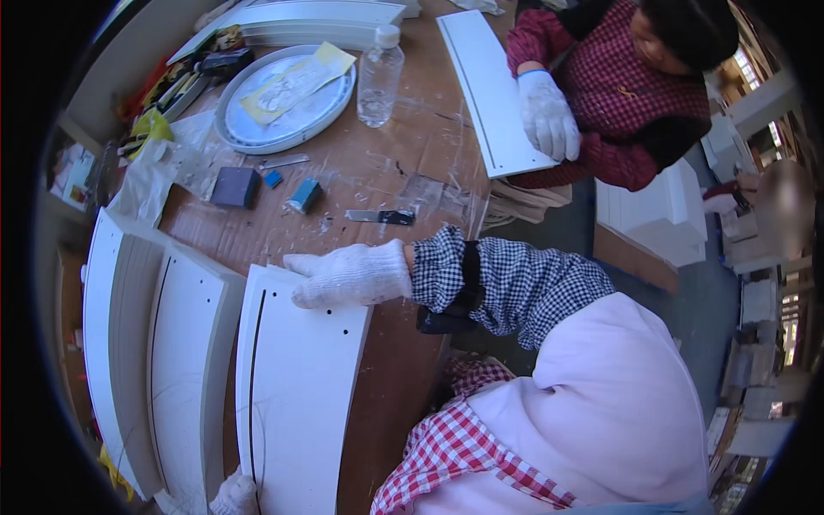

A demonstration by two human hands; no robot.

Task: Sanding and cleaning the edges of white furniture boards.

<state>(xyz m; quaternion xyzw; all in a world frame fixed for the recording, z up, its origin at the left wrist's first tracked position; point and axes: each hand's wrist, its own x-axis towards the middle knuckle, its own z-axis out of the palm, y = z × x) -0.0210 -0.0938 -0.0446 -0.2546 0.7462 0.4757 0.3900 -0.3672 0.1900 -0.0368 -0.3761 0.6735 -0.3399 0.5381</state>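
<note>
A white slotted panel (300, 395) with a dark groove and several small holes lies at the near edge of the worktable. My right hand (356, 273), in a white glove, rests across its far end with the fingers stretched out to the left and the thumb on the panel. At the near left edge of that panel is my left hand (234, 495), also gloved and cut off by the lower border. Its visible fingers look curled against the panel edge. Further left, similar white panels (190, 343) stand in a curved-looking row.
On the brown table (429, 163) lie a dark-handled blade (382, 216), a blue block (305, 196) and a purple block (234, 187). Behind them are a round tray (225, 120) and a clear bottle (379, 81). Across the table a gloved co-worker (635, 112) holds another white panel (485, 94).
</note>
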